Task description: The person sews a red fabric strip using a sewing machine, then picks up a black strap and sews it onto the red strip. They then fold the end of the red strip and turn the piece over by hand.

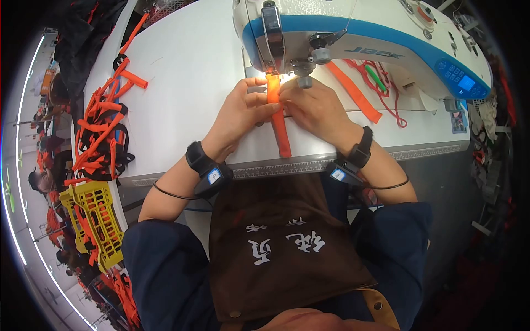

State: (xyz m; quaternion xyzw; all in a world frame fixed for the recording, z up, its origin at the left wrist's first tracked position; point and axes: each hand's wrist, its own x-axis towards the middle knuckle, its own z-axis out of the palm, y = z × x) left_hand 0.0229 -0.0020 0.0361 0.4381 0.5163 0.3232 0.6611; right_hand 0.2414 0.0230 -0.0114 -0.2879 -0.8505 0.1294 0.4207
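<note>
An orange fabric strip (282, 135) runs from under the needle area of a white and blue sewing machine (342, 41) towards the table's front edge. My left hand (247, 107) pinches the strip's left edge between thumb and fingers, just in front of the presser foot. On the other side, my right hand (314, 107) has its fingers closed at the strip's right edge, partly behind a grey knob of the machine. A bright lamp lights the stitching spot, and the needle itself is hidden by glare.
Another orange strip (356, 92) and a pink cord (386, 91) with a green piece (376, 79) lie under the machine arm. Tangled orange and black straps (102, 129) cover the table's left edge. A yellow crate (99, 223) stands below them. A ruler strip (408, 153) lines the front edge.
</note>
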